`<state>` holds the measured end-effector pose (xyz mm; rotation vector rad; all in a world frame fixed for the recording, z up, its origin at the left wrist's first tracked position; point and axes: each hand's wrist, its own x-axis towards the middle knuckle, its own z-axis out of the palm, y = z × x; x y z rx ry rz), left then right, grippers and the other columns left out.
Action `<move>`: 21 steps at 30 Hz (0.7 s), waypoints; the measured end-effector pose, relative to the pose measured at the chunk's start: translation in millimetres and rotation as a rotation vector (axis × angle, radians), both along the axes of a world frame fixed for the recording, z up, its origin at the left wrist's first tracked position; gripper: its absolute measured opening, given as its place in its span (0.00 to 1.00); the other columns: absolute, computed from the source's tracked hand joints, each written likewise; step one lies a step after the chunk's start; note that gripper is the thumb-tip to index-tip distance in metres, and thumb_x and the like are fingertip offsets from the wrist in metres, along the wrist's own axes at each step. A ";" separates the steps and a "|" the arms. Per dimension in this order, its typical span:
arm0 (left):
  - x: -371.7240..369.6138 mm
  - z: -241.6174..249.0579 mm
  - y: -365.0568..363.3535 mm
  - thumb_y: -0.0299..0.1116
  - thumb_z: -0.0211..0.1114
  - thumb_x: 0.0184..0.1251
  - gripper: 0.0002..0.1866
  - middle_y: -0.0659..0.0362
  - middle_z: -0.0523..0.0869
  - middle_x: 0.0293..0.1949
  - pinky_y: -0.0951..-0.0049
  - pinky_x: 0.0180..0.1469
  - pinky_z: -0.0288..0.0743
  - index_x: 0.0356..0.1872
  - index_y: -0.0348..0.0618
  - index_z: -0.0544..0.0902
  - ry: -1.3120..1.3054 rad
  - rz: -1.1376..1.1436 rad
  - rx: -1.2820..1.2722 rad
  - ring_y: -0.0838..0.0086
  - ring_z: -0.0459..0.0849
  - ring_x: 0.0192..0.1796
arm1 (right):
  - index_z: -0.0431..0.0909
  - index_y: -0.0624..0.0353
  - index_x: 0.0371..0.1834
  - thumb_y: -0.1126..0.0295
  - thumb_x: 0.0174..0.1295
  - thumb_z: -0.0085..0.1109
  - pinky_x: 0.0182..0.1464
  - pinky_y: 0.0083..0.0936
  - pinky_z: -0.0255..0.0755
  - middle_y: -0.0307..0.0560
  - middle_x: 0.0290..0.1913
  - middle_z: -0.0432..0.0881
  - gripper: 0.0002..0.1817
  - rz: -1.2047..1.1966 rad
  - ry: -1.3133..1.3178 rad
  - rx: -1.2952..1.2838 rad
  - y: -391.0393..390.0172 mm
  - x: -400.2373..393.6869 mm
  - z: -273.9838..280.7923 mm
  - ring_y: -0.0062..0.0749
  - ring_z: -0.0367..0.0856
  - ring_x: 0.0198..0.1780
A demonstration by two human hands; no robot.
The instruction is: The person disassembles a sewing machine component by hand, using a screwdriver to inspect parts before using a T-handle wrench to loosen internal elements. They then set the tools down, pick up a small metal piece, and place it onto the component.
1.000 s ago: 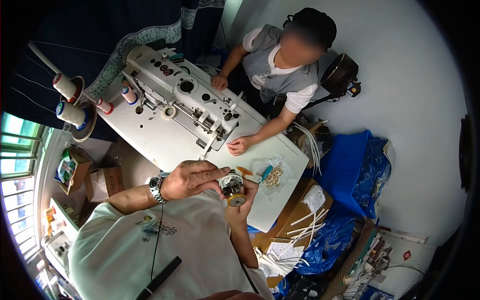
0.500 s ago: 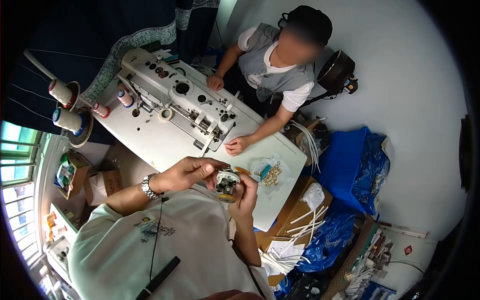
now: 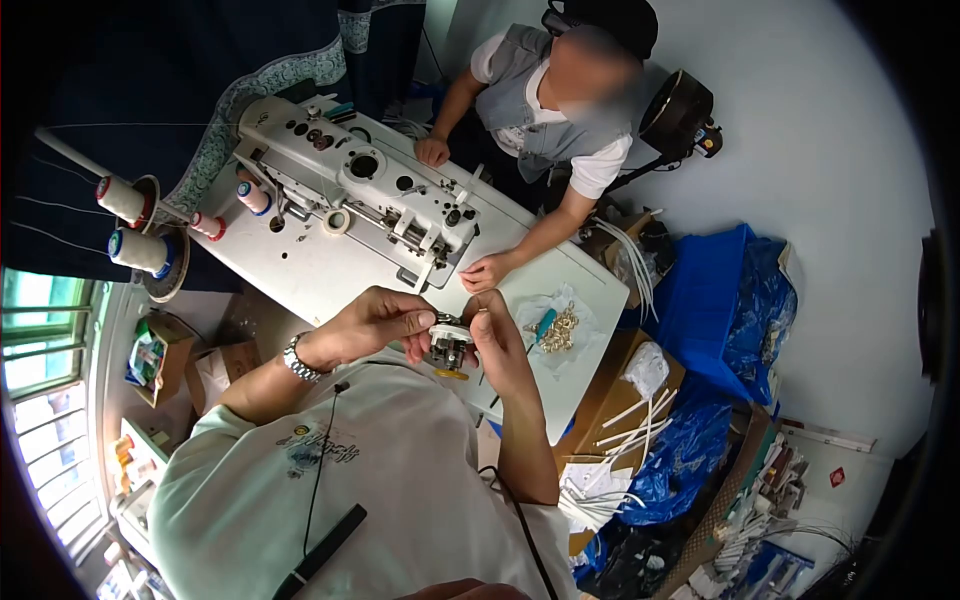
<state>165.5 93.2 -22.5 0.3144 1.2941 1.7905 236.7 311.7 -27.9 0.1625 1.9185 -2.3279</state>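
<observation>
Both my hands hold a small metal mechanical part (image 3: 448,345) with a white top and a yellow disc underneath, just above the near edge of the white table (image 3: 310,275). My left hand (image 3: 375,320), with a wristwatch on it, pinches the part from the left with its fingertips. The palm and thumb of my right hand (image 3: 497,338) grip it from the right. Just beyond my hands lies a clear plastic bag (image 3: 555,325) with brass pieces and a teal-handled tool.
A white sewing machine (image 3: 360,185) lies tipped back on the table, with a tape roll (image 3: 337,222) beside it. Thread cones (image 3: 135,250) stand at the left. A co-worker sits opposite, one hand (image 3: 487,272) resting near mine. Blue bags (image 3: 720,320) and white strips fill the floor on the right.
My right hand has turned from cupping the part underneath to gripping its side, hiding most of the yellow disc. Both hands and the part sit slightly higher and farther forward.
</observation>
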 end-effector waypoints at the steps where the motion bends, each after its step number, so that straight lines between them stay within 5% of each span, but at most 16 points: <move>1: -2.9 1.8 0.4 0.36 0.59 0.81 0.14 0.58 0.88 0.32 0.75 0.39 0.83 0.44 0.33 0.85 0.060 0.007 -0.012 0.77 0.86 0.32 | 0.71 0.58 0.42 0.45 0.78 0.50 0.27 0.16 0.61 0.32 0.28 0.70 0.23 0.095 -0.060 0.015 4.0 -3.1 2.6 0.13 0.67 0.26; 7: -14.3 8.1 0.4 0.34 0.58 0.82 0.14 0.60 0.87 0.31 0.74 0.38 0.81 0.44 0.32 0.84 0.141 -0.040 -0.117 0.78 0.85 0.32 | 0.76 0.59 0.38 0.42 0.76 0.54 0.31 0.16 0.61 0.30 0.26 0.71 0.27 0.296 -0.154 0.218 2.9 -18.3 3.3 0.13 0.68 0.29; 9: -18.4 7.1 0.8 0.38 0.58 0.82 0.16 0.61 0.86 0.30 0.76 0.37 0.81 0.42 0.33 0.85 0.120 -0.036 -0.142 0.79 0.85 0.31 | 0.79 0.56 0.37 0.41 0.75 0.52 0.27 0.15 0.54 0.25 0.26 0.65 0.27 0.269 -0.181 0.128 -3.5 -21.0 9.4 0.10 0.61 0.26; 14: -18.8 -0.3 2.3 0.55 0.47 0.84 0.25 0.60 0.84 0.35 0.72 0.45 0.79 0.49 0.41 0.79 0.042 -0.003 -0.213 0.75 0.85 0.38 | 0.79 0.55 0.40 0.42 0.75 0.53 0.26 0.15 0.52 0.25 0.26 0.66 0.25 0.114 -0.315 0.040 -14.5 -19.8 22.8 0.10 0.60 0.25; 18: -17.7 -18.5 5.8 0.53 0.50 0.84 0.24 0.59 0.83 0.40 0.70 0.47 0.79 0.54 0.39 0.78 -0.220 0.006 -0.074 0.75 0.82 0.42 | 0.79 0.55 0.44 0.43 0.75 0.52 0.26 0.15 0.52 0.26 0.26 0.68 0.24 0.063 -0.321 0.023 -15.3 -16.3 4.1 0.10 0.61 0.25; 21: -14.1 -17.6 11.2 0.55 0.49 0.83 0.24 0.59 0.82 0.34 0.70 0.46 0.79 0.52 0.41 0.77 -0.283 0.034 -0.046 0.73 0.84 0.37 | 0.78 0.54 0.42 0.44 0.75 0.53 0.26 0.15 0.52 0.26 0.28 0.69 0.22 0.025 -0.318 -0.018 -20.1 -14.5 8.2 0.09 0.61 0.25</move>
